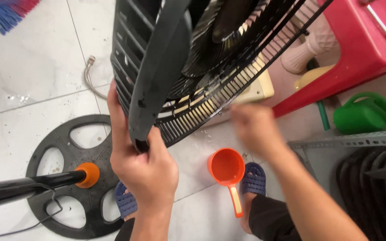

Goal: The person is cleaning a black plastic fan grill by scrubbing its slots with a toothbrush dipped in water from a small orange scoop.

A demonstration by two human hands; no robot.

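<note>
Gripping the lower rim of a round black plastic fan grille (193, 67), the left hand (146, 167) holds it lifted above a white tiled floor (27, 76). The right hand (255, 129) is blurred at the grille's wet ribs; whether it is open or closed cannot be told. Below sit an orange plastic scoop (227, 172) and a round black fan base (70, 174).

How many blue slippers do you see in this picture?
2. One slipper shows below the left hand; the other slipper is beside the orange scoop.
</note>
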